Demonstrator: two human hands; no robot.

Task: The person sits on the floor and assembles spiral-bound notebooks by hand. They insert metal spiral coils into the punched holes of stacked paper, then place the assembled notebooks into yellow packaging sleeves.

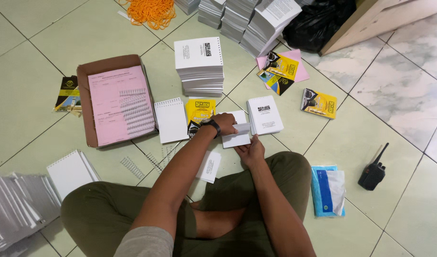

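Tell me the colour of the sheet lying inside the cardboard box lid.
Pink: the sheet in the box lid, clearest in the head view.

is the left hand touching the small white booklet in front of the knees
Touching. The head view shows the left hand lying on top of the white booklet, fingers gripping its upper edge, while the right hand supports its lower edge.

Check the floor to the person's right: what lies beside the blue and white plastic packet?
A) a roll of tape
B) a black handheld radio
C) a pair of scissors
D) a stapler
B: a black handheld radio with a short antenna lies on the tile just right of the blue and white packet, apart from it.
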